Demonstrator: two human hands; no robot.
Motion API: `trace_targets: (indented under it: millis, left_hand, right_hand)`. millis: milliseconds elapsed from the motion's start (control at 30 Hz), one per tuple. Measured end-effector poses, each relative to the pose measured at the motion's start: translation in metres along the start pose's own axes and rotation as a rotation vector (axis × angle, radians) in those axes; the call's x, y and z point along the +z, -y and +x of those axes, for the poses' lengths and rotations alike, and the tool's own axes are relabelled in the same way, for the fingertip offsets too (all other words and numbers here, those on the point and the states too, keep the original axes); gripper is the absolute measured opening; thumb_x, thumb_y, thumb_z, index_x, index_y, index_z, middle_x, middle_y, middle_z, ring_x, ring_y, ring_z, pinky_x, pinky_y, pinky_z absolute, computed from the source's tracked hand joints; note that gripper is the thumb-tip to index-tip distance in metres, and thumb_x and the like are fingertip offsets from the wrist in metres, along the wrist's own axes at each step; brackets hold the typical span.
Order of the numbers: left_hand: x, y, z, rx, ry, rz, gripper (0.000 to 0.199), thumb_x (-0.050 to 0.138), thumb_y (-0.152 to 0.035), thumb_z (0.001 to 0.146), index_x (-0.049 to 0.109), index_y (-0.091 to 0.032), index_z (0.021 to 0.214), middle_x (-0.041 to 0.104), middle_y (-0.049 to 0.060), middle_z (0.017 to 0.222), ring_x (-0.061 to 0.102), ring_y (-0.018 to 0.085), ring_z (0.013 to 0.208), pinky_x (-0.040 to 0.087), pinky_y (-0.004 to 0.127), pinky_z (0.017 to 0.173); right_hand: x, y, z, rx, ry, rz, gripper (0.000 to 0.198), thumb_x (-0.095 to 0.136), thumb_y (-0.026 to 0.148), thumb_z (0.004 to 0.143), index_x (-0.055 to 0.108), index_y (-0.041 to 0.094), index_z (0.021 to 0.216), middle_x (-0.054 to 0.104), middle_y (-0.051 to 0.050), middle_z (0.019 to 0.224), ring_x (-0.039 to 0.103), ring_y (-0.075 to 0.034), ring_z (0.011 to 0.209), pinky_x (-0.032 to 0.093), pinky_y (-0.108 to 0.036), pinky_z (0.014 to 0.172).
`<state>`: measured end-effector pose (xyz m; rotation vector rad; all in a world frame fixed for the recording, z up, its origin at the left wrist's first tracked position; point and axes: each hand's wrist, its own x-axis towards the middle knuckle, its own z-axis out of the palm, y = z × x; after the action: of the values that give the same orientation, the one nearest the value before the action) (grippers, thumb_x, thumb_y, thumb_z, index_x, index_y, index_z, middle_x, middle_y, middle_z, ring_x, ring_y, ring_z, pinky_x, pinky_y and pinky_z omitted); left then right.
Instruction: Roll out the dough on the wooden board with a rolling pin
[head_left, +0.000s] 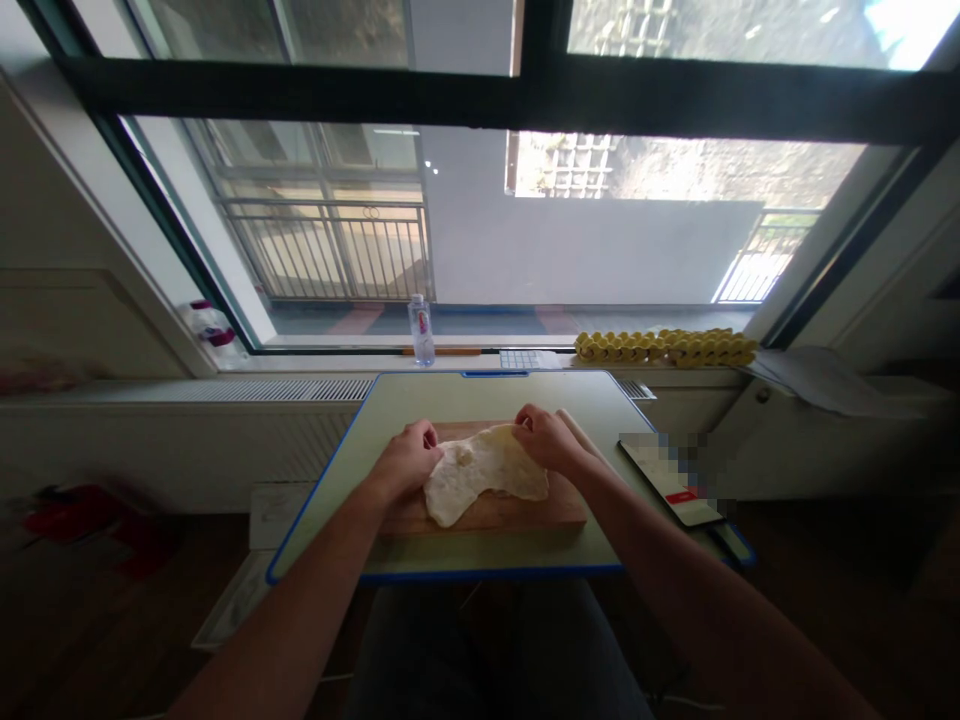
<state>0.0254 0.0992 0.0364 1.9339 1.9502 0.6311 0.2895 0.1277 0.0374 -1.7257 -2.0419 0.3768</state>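
A thin, pale sheet of dough (487,470) with an uneven outline lies over a wooden cutting board (517,512). A small lump shows on its upper left part. At the sheet's left edge my left hand (411,458) is closed, fingers pinching the dough. My right hand (541,436) is closed on the far right edge of the same sheet. The fingertips of both hands are partly hidden. Just beyond my right hand lies a pale rolling pin (577,432), partly covered by my forearm.
The board rests on a light table (397,400) with a blue rim. A flat tablet-like object (667,480), partly blurred out, lies at the table's right. On the windowsill stand a clear bottle (421,332) and a row of yellow trays (664,347). Papers (832,380) lie at right.
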Motion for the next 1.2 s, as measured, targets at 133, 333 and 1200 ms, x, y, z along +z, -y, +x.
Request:
trace_targets:
  millis: [133,333,1200]
  left_hand:
    - [-0.002,-0.002,0.008,0.015,-0.04,-0.048,0.011,0.068,-0.025,0.085,0.066,-0.021,0.094,0.077,0.004,0.092,0.07,0.016,0.081,0.05,0.025,0.072]
    - [0.0,0.003,0.019,0.072,-0.087,-0.018,0.011,0.068,-0.024,0.086,0.072,-0.021,0.096,0.078,0.004,0.091,0.071,0.019,0.085,0.052,0.03,0.08]
    - [0.022,0.014,-0.043,0.341,0.186,0.408,0.066,0.026,-0.052,0.108,0.03,-0.023,0.167,0.024,0.007,0.174,0.017,0.032,0.164,0.014,0.062,0.13]
  right_hand:
    - [-0.003,-0.007,0.002,0.042,-0.039,-0.019,0.025,0.054,0.027,0.096,0.073,0.02,0.11,0.078,-0.005,0.09,0.067,-0.019,0.081,0.043,-0.028,0.072]
    - [0.0,-0.004,-0.003,0.044,-0.091,-0.107,0.031,0.054,0.021,0.095,0.075,0.019,0.117,0.078,-0.011,0.11,0.066,-0.026,0.109,0.044,-0.034,0.095]
    - [0.017,0.011,-0.086,-0.17,0.174,-0.18,0.082,0.027,0.072,0.104,0.034,0.019,0.166,0.025,-0.008,0.174,0.012,-0.033,0.164,0.009,-0.059,0.13]
